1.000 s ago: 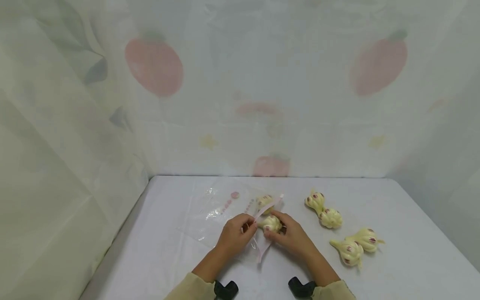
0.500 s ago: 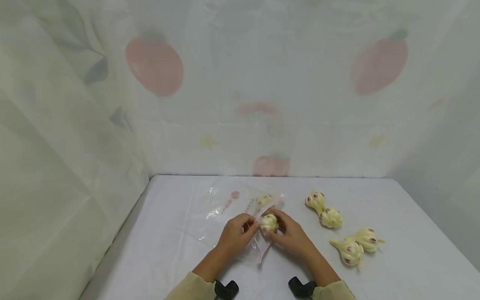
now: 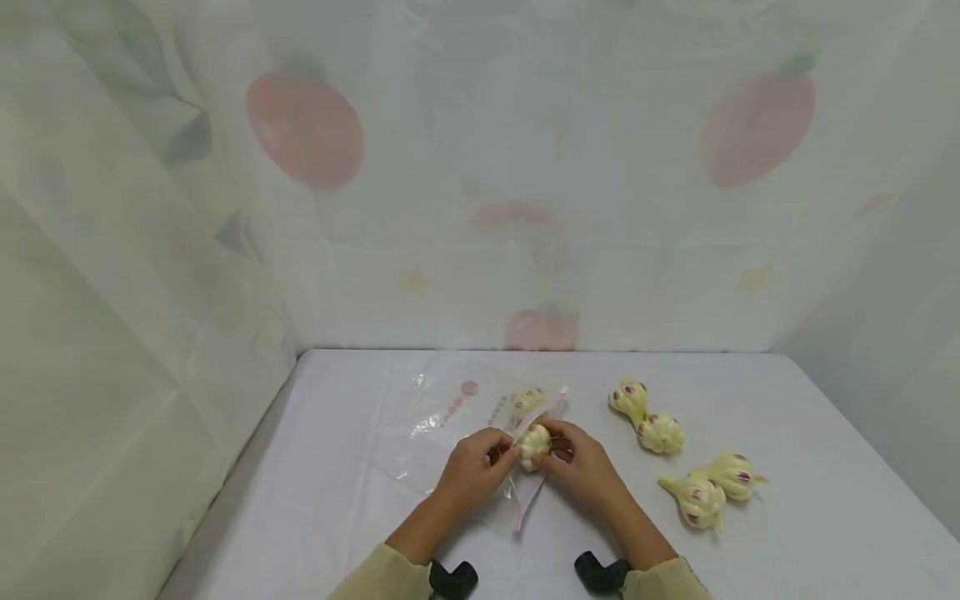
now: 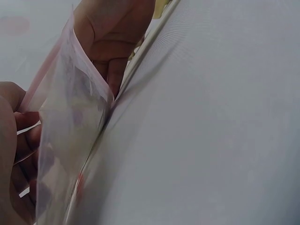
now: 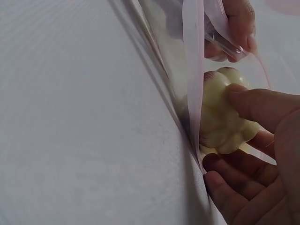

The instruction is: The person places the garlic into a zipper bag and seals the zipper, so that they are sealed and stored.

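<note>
A clear plastic bag (image 3: 420, 433) with a pink-edged mouth and pink print lies on the table, its opening toward the right. My left hand (image 3: 474, 467) pinches the upper edge of that mouth and lifts it. In my right hand (image 3: 585, 471) is a pale garlic bulb (image 3: 534, 446), gripped between thumb and fingers at the bag's opening. The right wrist view shows the garlic bulb (image 5: 225, 112) partly behind the pink rim (image 5: 193, 70). A second garlic bulb (image 3: 528, 402) lies inside the bag near the mouth, seen through the plastic.
To the right on the white table (image 3: 825, 550) lie two pairs of garlic bulbs: one pair (image 3: 660, 433) farther back, the other (image 3: 701, 502) nearer. A fruit-printed curtain (image 3: 637, 250) hangs behind the table's far edge, with more cloth at both sides.
My right hand has turned the garlic bulb and pushed it slightly left, farther into the bag's mouth. The left hand stays on the bag's edge.
</note>
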Available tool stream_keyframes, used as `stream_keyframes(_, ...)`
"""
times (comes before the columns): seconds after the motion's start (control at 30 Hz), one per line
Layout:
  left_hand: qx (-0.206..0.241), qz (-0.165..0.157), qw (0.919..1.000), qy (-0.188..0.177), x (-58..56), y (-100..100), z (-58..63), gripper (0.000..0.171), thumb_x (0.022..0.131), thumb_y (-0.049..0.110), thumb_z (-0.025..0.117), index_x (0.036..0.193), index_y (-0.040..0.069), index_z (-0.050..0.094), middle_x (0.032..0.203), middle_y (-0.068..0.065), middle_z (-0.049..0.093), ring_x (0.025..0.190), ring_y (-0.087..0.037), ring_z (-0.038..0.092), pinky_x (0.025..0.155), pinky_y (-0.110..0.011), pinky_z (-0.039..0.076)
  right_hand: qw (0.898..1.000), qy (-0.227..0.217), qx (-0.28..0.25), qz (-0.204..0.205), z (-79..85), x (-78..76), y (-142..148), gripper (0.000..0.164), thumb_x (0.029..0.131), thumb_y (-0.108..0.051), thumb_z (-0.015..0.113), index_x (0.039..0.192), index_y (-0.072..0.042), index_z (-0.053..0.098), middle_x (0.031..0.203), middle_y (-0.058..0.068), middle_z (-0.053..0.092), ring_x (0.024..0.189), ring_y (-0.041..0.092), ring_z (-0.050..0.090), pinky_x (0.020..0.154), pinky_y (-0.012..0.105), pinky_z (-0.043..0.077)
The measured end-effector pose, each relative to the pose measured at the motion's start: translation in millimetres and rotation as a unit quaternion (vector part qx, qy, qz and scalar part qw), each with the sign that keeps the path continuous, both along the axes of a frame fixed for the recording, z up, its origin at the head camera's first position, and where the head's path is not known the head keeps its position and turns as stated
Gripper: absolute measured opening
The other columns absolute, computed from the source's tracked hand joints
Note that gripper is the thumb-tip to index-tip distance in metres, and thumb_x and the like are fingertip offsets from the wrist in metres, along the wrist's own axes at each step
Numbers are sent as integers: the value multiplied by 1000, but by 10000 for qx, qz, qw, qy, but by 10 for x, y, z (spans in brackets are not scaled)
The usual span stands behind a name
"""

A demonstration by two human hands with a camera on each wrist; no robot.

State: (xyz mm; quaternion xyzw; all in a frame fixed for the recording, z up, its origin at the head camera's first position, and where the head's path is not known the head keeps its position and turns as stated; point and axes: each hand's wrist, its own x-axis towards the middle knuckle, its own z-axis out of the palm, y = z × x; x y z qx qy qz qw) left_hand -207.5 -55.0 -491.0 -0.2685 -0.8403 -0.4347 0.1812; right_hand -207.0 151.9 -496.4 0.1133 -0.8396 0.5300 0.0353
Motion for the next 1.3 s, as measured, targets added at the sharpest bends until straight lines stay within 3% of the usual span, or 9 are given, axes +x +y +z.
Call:
stream_keyframes(0.27, -90, -132, 9997, 182, -2, 9, -2, 6, 89, 17, 71, 84, 17, 67, 71, 10, 55, 63, 1, 47, 56, -15, 40, 9987, 377, 37, -351, -1, 4, 10, 48, 79, -14, 82, 124, -14, 65, 109, 2, 63, 97, 19, 66, 84, 26, 56)
stream_keyframes(0.43, -71, -165, 9998, 117, -13, 7, -25, 7, 90, 20, 70, 84, 19, 66, 70, 11, 55, 63, 2, 46, 55, -15, 40, 9963, 536, -19, -666, 11, 5, 8, 34, 77, -11, 83, 108, -14, 70, 95, -2, 65, 86, 12, 64, 74, 22, 55)
stream_keyframes(0.57, -106, -118, 9998, 82, -18, 5, -38, 7, 90, 20, 70, 84, 19, 66, 70, 11, 55, 63, 2, 46, 55, -15, 39, 9957, 630, 14, -685, 14, -4, -10, 21, 77, -10, 83, 94, -14, 70, 80, -5, 64, 72, 6, 59, 63, 21, 51)
stream_keyframes(0.77, -132, -77, 9998, 149, -15, 13, -29, 7, 89, 18, 71, 84, 17, 67, 70, 10, 55, 64, 0, 48, 57, -15, 40, 9973, 497, -130, -533, 7, -1, -34, 19, 78, -11, 82, 93, -13, 70, 76, -4, 63, 67, 5, 57, 60, 20, 50)
stream_keyframes(0.93, -141, -117, 9996, 192, -8, 22, -13, 6, 88, 16, 71, 85, 16, 67, 72, 9, 56, 64, -1, 49, 58, -14, 41, 9986, 373, -167, -330, -9, -7, -29, 21, 80, -12, 80, 99, -12, 70, 80, -2, 67, 72, 5, 61, 64, 21, 52)
stream_keyframes(1.17, -176, -158, 9995, 202, 11, 33, 18, 8, 89, 18, 71, 84, 17, 65, 73, 10, 56, 65, 0, 49, 58, -15, 41, 9988, 208, -41, 452, -46, -10, -20, 38, 86, -11, 74, 123, -13, 64, 107, 4, 69, 96, 20, 68, 79, 24, 55)
stream_keyframes(1.3, -188, -168, 9994, 231, 18, 41, 4, 8, 89, 17, 71, 84, 18, 65, 75, 10, 57, 65, 1, 49, 58, -15, 43, 9956, 197, 239, 887, -40, 3, -23, 36, 89, -14, 71, 124, -16, 62, 118, 4, 65, 106, 25, 65, 85, 27, 54)
